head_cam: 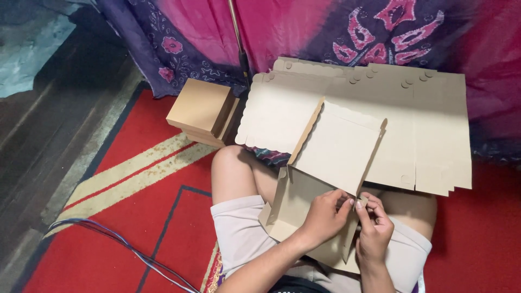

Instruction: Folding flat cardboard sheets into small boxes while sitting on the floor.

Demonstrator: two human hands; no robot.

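head view: the person sits on a red carpet point(146, 239) with a half-folded cardboard box point(331, 163) resting on their lap, its lid flap raised and tilted away. the left hand point(324, 216) lies on the box's near right wall, fingers point(341, 202) curled and pinching a small tab point(359, 202) there. the right hand point(373, 227) meets it from the other side, thumb and fingers pressed on the same tab, so both hands touch. beyond the knees, a stack of flat cardboard sheets point(429, 125) lies against a purple and pink patterned cloth point(304, 27). a finished closed box point(202, 111) sits by the carpet's far edge, left of the sheets. blue cables point(116, 241) cross the carpet's near left corner.
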